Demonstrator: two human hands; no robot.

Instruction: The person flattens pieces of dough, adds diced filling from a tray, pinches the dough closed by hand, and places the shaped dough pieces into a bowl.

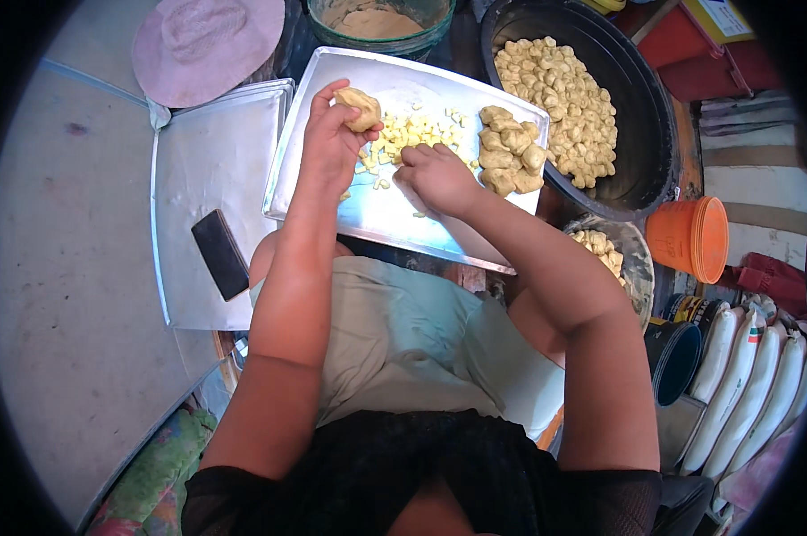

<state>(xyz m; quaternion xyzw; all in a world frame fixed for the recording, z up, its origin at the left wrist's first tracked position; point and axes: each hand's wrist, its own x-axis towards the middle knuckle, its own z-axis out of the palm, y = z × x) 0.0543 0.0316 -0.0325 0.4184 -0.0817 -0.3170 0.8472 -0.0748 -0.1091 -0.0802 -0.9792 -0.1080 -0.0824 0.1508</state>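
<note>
A metal tray [403, 230] rests across my lap. My left hand [336, 125] is raised over its left side, fingers curled round a piece of dough [359, 109]. In the middle of the tray lie many small pale-yellow cubes [412, 129], loosely heaped. My right hand [437, 179] is down at the near edge of that heap, its fingers bent together; whatever they pinch is hidden beneath them. Several larger dough lumps [511, 152] are piled at the tray's right end.
A big black tub [640, 170] of dough balls stands beyond the tray at right. A basin [636, 259] with more balls and an orange bucket [685, 237] are nearer. At left, a phone [220, 255] lies on stacked trays [176, 196], by a pink hat [207, 45]. A green-rimmed tub [381, 40] stands behind.
</note>
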